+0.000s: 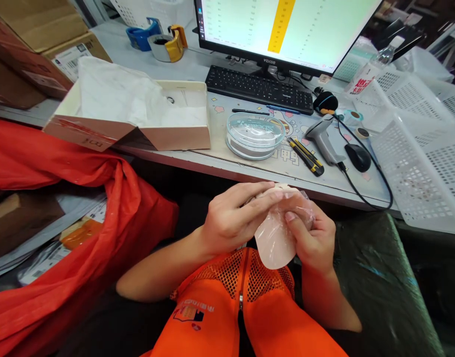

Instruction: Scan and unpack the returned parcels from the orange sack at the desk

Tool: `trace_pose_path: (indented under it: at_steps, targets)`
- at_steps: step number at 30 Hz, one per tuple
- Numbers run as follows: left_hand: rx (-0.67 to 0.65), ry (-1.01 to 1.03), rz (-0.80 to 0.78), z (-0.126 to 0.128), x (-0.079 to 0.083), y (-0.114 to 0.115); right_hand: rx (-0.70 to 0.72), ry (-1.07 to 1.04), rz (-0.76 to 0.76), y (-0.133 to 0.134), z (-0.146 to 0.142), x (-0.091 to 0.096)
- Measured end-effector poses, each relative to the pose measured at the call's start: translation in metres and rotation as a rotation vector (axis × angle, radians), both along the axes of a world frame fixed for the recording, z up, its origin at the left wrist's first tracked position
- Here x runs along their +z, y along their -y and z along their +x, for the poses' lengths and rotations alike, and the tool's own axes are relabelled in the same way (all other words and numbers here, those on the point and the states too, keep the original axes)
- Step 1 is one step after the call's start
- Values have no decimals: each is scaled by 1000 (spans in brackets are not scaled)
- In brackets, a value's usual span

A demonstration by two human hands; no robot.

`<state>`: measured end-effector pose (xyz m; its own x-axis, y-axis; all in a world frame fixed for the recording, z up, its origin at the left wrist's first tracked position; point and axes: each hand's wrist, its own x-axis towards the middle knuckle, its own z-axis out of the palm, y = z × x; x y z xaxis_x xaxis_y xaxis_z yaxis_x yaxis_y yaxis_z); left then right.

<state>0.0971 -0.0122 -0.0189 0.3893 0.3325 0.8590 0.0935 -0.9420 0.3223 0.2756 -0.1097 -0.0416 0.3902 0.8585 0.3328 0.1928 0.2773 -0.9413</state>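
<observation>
In front of my lap, at the desk's front edge, I hold a pale pink, sole-shaped item (275, 240) with a rounded end, partly covered in clear, shiny plastic film. My left hand (237, 215) grips its upper end, the fingers lying across the top. From the other side my right hand (312, 235) is closed on it, thumb pressed onto the film. Much of the upper part is hidden by my fingers. An open cardboard box (175, 139) with white tissue paper (114, 91) stands on the desk to the left.
A round clear container (255, 136), a yellow-black utility knife (305, 156), a barcode scanner (322, 139) and a mouse (357, 157) lie on the desk. Behind are a keyboard (257, 89), monitor (287, 29) and tape dispensers (168, 47). White baskets (421, 163) stand right; a red sack (138, 213) left.
</observation>
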Motion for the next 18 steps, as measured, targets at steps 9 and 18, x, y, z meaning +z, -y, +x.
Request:
trace_pose_path:
  at_steps: [9,18]
  targets:
    - [-10,-9,31,0,2,-2,-20,0,12,0,-2,0]
    - [-248,148,-53,-20,-22,15,-100,9,-77,2,0,1]
